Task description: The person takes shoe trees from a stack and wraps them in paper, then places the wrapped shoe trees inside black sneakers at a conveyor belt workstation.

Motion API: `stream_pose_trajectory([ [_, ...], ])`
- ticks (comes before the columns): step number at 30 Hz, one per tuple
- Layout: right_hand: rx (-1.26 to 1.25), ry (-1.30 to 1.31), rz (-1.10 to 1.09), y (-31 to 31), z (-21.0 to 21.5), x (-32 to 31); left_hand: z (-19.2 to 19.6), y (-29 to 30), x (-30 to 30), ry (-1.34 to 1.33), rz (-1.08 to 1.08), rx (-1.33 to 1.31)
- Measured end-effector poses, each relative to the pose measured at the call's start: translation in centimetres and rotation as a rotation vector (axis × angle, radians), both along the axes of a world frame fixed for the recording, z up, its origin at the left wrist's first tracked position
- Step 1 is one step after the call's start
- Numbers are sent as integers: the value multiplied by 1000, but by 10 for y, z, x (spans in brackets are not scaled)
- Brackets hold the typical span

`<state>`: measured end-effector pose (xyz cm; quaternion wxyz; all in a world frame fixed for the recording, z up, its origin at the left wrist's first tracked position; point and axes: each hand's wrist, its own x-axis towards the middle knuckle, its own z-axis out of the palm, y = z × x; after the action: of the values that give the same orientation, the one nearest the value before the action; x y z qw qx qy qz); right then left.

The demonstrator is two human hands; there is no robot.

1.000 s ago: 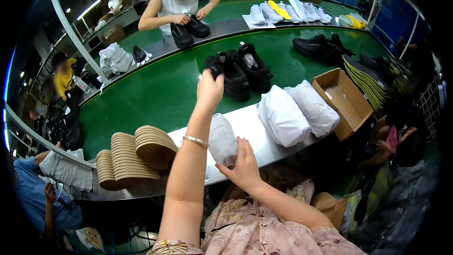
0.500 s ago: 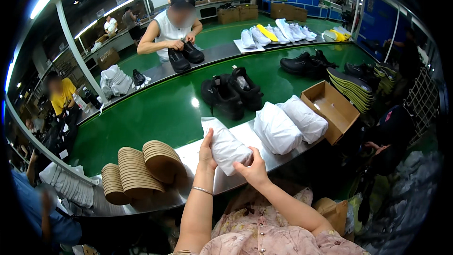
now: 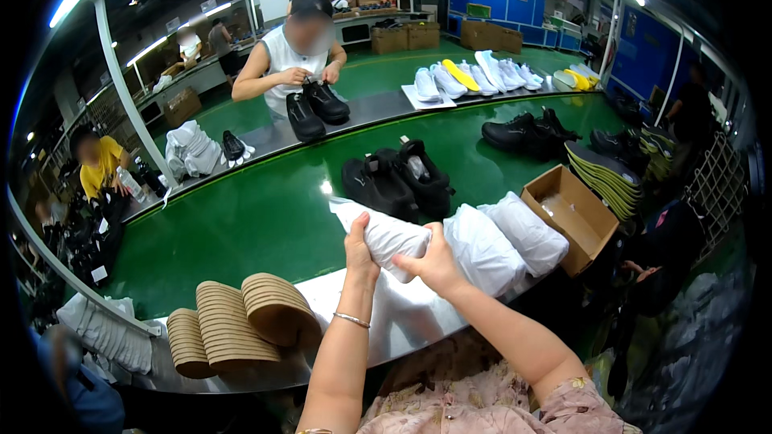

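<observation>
Both my hands hold a white paper-wrapped bundle [image 3: 384, 231] above the near metal edge of the belt. My left hand [image 3: 361, 249] grips its left side, with the thumb on top. At the right end my right hand [image 3: 437, 262] holds it, thumb pressed on the near face. The wrapping hides what is inside. Just to the right lie two more white wrapped bundles [image 3: 482, 249], next to an open cardboard box [image 3: 572, 217]. Beyond my hands, a pair of black shoes [image 3: 402, 181] stands on the green belt [image 3: 201, 233].
Stacks of brown insoles [image 3: 233, 325] stand at the near left. Across the belt a person [image 3: 293, 56] handles black shoes [image 3: 318, 108]. White shoes [image 3: 474, 79] line the far ledge. More black shoes [image 3: 527, 133] and stacked dark-and-yellow soles [image 3: 603, 181] are at the right.
The wrapped bundle has tilted flatter and moved slightly away from me, still in both hands. My right hand has risen to its upper right end. The view has shifted slightly.
</observation>
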<state>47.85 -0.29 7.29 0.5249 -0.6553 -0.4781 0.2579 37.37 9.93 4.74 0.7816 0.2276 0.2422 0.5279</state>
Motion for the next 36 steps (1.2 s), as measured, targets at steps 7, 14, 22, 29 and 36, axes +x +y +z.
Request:
stream_pose_trajectory([
  [7, -111, -531, -90, 46, 75, 74, 4, 71, 21, 681, 396, 297],
  [14, -366, -972, 172, 120, 115, 65, -18, 156, 62, 1180, 419, 573],
  [22, -187, -903, 170, 202, -3, 53, -40, 190, 57, 914, 219, 531],
  [29, -265, -1115, 102, 199, -16, 33, -39, 191, 51, 929, 200, 460],
  [36, -521, -841, 216, 215, -18, 20, -38, 193, 45, 852, 176, 435],
])
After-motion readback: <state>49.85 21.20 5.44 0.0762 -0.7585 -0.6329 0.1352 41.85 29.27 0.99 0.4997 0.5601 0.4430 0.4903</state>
